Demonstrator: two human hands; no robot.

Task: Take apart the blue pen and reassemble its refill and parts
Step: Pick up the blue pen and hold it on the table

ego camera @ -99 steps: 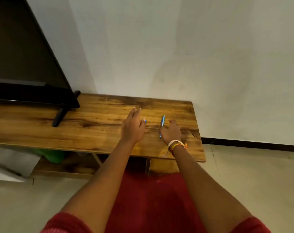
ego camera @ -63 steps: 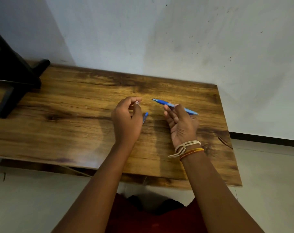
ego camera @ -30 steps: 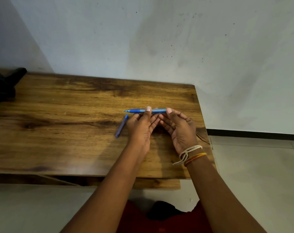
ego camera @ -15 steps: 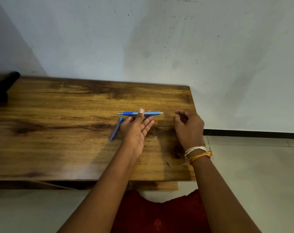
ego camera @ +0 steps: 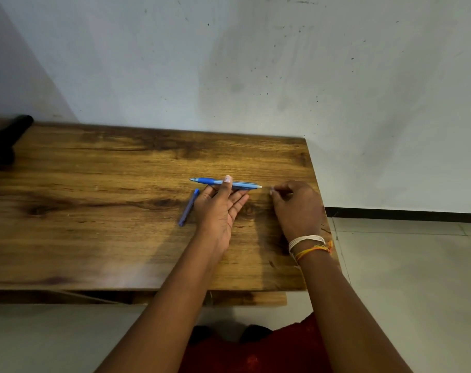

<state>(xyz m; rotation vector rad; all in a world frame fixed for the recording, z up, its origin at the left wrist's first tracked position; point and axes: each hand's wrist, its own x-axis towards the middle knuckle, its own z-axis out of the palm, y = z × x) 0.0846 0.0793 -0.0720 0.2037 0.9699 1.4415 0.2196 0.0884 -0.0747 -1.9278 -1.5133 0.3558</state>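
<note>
The blue pen body [ego camera: 237, 183] is held level just above the wooden table [ego camera: 108, 211], tip pointing left. My left hand [ego camera: 218, 211] grips it, thumb on top and fingers beneath. The pen's right end shows a pale tip. The blue pen cap [ego camera: 188, 207] lies loose on the table, just left of my left hand. My right hand [ego camera: 296, 208] hovers close to the pen's right end, apart from it. Its fingertips are pinched together, with a tiny pale piece between them, too small to name surely.
A black stand foot [ego camera: 8, 135] sits at the table's far left. The wall runs right behind the table. The table's right edge [ego camera: 320, 211] is beside my right hand, with tiled floor [ego camera: 404, 265] beyond. A lower shelf [ego camera: 256, 298] shows under the front edge.
My right hand has let go of the pen's right end and drawn back to the right with its fingers pinched. My left hand keeps the pen in place.
</note>
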